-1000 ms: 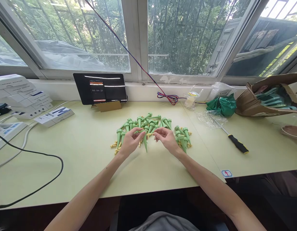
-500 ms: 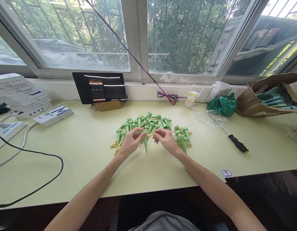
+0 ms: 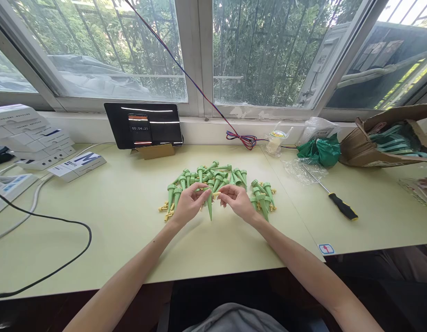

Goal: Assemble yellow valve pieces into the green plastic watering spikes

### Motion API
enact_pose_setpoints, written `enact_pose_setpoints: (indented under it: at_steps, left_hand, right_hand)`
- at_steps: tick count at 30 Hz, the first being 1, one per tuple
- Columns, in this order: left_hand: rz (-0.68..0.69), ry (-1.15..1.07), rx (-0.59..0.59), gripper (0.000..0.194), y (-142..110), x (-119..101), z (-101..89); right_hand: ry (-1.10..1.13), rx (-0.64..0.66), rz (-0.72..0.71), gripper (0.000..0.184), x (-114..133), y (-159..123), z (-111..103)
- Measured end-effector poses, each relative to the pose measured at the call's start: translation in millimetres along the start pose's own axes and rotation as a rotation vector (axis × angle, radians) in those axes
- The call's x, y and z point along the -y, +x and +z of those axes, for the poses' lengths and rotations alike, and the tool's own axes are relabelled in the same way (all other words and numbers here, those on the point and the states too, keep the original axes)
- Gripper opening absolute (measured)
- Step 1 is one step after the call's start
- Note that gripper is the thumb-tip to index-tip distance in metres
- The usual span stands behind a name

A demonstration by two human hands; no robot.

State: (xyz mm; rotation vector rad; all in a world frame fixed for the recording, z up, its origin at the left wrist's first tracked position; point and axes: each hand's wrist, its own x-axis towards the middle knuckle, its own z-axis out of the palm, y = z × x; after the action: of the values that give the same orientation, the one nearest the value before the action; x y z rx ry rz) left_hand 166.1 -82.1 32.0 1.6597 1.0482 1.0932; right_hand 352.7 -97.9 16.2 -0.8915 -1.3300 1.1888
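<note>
A heap of green cone-shaped plastic spikes [image 3: 213,177] lies at the middle of the pale table, with small yellow plastic pieces [image 3: 164,208] scattered along its edges. My left hand [image 3: 187,204] pinches the top of one green spike [image 3: 209,208], whose tip points toward me. Close beside it, my right hand [image 3: 238,201] pinches a small yellow piece [image 3: 215,194] right at that spike's top. Both hands hover just in front of the heap.
A tablet [image 3: 144,125] leans against the window sill behind the heap. White boxes [image 3: 29,136] and a black cable [image 3: 61,221] are on the left. To the right lie a screwdriver [image 3: 338,203], a green bag [image 3: 319,150] and an open cardboard box [image 3: 386,136].
My right hand has moved a little left, bringing the yellow piece up to the spike held by my left hand. The heap has not shifted.
</note>
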Motion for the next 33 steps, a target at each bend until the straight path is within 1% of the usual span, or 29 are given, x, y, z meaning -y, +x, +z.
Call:
enact_pose_setpoints:
  at_steps: [7,13,22,29,33]
  left_hand:
    - [0.012,-0.015,0.004,0.035,0.2,-3.6,0.8]
    - [0.002,-0.012,0.001,0.034,-0.3,-4.4,1.0]
    - [0.023,-0.001,0.018,0.033,-0.6,-2.6,0.3]
    - [0.021,0.003,0.026,0.031,-0.3,-1.7,0.9]
    - [0.020,0.005,0.018,0.029,-0.6,-2.4,1.2]
  right_hand:
    - [-0.032,-0.006,0.022,0.032,1.6,-0.1,0.2]
    - [-0.073,0.020,0.039,0.037,3.5,-1.2,0.5]
    - [-0.056,0.070,0.002,0.035,4.2,-2.0,0.9]
    - [-0.102,0.097,0.045,0.038,5.8,-2.3,0.9]
    - [-0.077,0.099,0.030,0.035,3.0,-2.2,0.5]
